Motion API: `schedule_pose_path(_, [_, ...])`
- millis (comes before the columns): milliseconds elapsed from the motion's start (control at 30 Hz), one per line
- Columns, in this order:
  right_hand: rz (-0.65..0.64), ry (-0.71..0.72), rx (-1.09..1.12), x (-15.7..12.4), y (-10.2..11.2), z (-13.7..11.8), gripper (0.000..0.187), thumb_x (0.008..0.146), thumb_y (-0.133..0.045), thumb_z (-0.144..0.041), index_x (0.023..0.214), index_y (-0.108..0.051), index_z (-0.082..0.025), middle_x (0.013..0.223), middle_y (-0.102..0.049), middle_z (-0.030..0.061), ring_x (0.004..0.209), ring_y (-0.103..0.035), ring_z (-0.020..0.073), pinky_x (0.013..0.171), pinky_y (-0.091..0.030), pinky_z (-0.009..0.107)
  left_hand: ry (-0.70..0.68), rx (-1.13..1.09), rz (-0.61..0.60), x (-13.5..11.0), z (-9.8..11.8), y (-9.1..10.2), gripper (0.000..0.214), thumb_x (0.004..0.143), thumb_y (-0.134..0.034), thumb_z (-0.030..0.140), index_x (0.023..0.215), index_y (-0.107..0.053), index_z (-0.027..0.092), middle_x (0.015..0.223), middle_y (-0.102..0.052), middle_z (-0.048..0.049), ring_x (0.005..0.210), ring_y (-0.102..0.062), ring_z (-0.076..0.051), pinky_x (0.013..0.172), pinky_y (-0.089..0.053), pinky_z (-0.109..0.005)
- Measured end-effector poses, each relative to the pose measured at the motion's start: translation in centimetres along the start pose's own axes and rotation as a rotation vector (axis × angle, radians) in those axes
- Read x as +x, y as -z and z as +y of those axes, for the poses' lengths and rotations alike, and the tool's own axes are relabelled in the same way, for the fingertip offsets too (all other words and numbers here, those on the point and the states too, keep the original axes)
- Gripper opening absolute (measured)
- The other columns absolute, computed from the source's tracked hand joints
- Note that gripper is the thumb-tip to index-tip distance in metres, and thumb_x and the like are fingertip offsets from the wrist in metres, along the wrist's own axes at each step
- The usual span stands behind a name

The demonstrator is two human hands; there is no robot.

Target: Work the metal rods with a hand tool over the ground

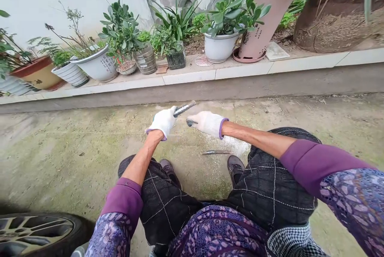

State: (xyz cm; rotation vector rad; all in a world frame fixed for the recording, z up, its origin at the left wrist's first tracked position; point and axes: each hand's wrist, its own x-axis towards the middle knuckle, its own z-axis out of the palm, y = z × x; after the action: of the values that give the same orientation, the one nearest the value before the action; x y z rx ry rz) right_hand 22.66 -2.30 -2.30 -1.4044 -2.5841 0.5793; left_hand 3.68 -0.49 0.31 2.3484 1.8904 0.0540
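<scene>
My left hand (164, 122), in a white knit glove with a purple cuff, is closed around a short silver metallic bar (185, 109). The bar points up and to the right, its far end duller. Just right of it, apart from the bar, my gloved right hand (207, 123) is closed. A dark grey patch shows at its fingers; whether this is the glove's coating or a held thing, I cannot make out. A thin, dark, slightly curved rod (217, 152) lies on the concrete below my right hand, near my right shoe (235, 166).
A tiled ledge (192, 76) with several potted plants runs along the white wall ahead. White powder (237, 145) is scattered on the concrete by my right knee. A car wheel (39, 233) stands at the lower left.
</scene>
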Motion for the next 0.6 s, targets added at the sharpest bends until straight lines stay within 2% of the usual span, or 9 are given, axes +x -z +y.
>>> schedule_pose_path(167, [0.031,-0.008,-0.066,-0.5,1.8,0.3,0.023,0.090,-0.052,-0.030,0.103,-0.070,-0.024,0.091,-0.074,0.0069,0.076,-0.062,0.0195,0.063,-0.035,0.029,-0.019,-0.031,-0.002,0.1,1.0,-0.6,0.018,0.087,-0.054,0.016,0.101,-0.063,0.019,0.075,-0.067,-0.0092,0.081,-0.065,-0.023,0.073,-0.041,-0.029])
schedule_pose_path(267, [0.035,-0.040,-0.117,-0.3,2.7,1.1,0.026,0.090,-0.050,-0.029,0.105,-0.070,-0.022,0.091,-0.073,0.0092,0.077,-0.063,0.0206,0.063,-0.035,0.030,-0.054,-0.065,-0.042,0.0,1.3,-1.2,0.011,0.084,-0.056,0.015,0.091,-0.063,0.020,0.071,-0.065,-0.0084,0.081,-0.065,-0.023,0.073,-0.040,-0.029])
schedule_pose_path(367, [0.016,-0.052,-0.131,0.4,3.1,1.9,0.026,0.090,-0.049,-0.027,0.103,-0.071,-0.021,0.088,-0.073,0.0076,0.074,-0.061,0.0190,0.063,-0.035,0.029,-0.083,-0.103,-0.099,-0.3,1.0,-1.7,0.008,0.080,-0.060,0.014,0.085,-0.064,0.020,0.067,-0.064,-0.0076,0.079,-0.065,-0.024,0.072,-0.041,-0.029])
schedule_pose_path(500, [0.064,-0.019,0.163,1.6,3.4,2.2,0.026,0.086,-0.047,-0.019,0.095,-0.072,-0.018,0.088,-0.072,0.0035,0.073,-0.057,0.0139,0.065,-0.040,0.025,-0.111,-0.180,-0.143,-0.7,0.0,-1.9,0.010,0.079,-0.063,0.018,0.086,-0.067,0.022,0.068,-0.065,-0.0058,0.078,-0.064,-0.023,0.072,-0.041,-0.028])
schedule_pose_path(600, [0.050,-0.069,0.417,2.3,3.5,1.9,0.026,0.079,-0.048,-0.013,0.090,-0.071,-0.015,0.075,-0.066,0.0012,0.059,-0.050,0.0097,0.055,-0.038,0.022,-0.127,-0.248,-0.145,-0.9,-0.6,-1.8,0.012,0.079,-0.063,0.019,0.089,-0.069,0.023,0.072,-0.067,-0.0042,0.077,-0.063,-0.022,0.070,-0.042,-0.027])
